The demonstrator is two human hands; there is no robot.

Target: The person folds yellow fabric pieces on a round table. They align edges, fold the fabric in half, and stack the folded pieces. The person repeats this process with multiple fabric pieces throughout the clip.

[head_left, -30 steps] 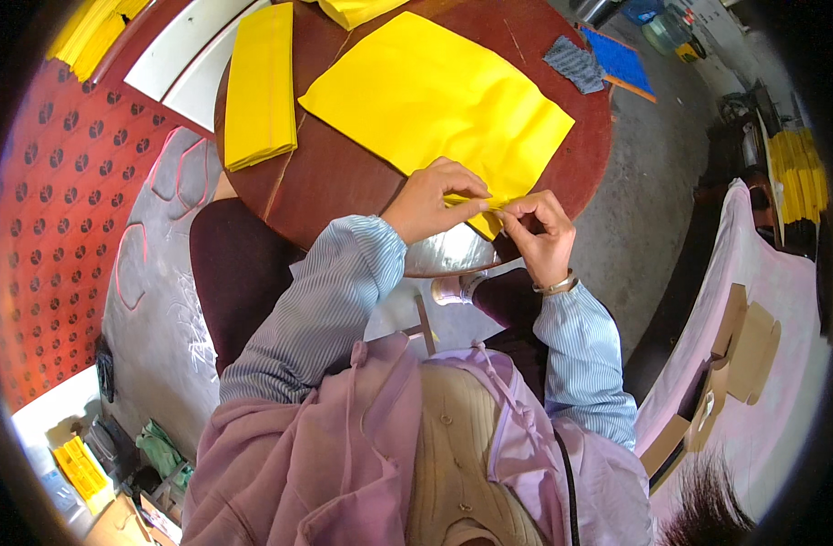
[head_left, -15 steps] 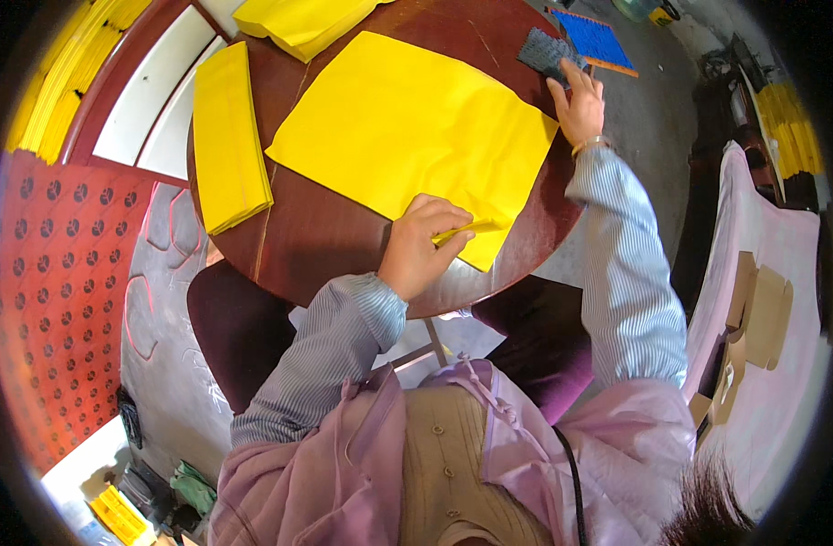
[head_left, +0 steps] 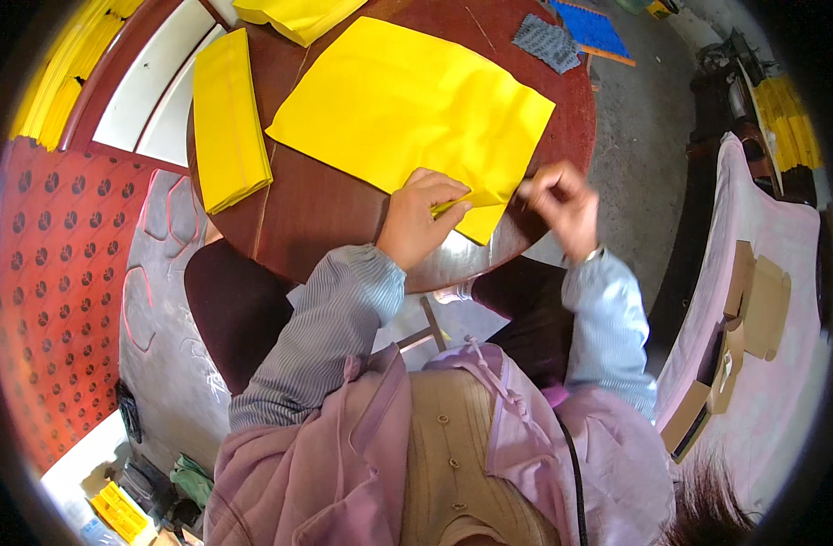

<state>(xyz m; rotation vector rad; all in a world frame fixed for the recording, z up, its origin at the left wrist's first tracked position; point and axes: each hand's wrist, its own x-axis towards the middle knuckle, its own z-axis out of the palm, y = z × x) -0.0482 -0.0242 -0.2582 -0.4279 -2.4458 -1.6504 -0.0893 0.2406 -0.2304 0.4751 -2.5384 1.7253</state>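
A large yellow fabric-like sheet (head_left: 407, 100), perhaps a flat bag, lies across the round dark-red table (head_left: 316, 227). At its near edge my left hand (head_left: 416, 220) is closed, pinching up a small fold between thumb and fingers. My right hand (head_left: 569, 207) hovers by the sheet's right corner, thumb and fingertips drawn together. Something small seems to be at those fingertips, too blurred to name. Beyond, at the table's far right, rests a crumpled dark grey piece (head_left: 548, 43) with pale markings.
A folded yellow stack (head_left: 230, 123) lies at the table's left, another yellow piece (head_left: 303, 16) at the far edge. A blue panel with an orange border (head_left: 597, 35) sits far right. Open cardboard boxes (head_left: 758, 305) stand on a pink-covered surface at right.
My right hand has come back from the grey piece toward me, down to the sheet's right corner, its fingers now pinched. The left hand keeps its hold on the fold.
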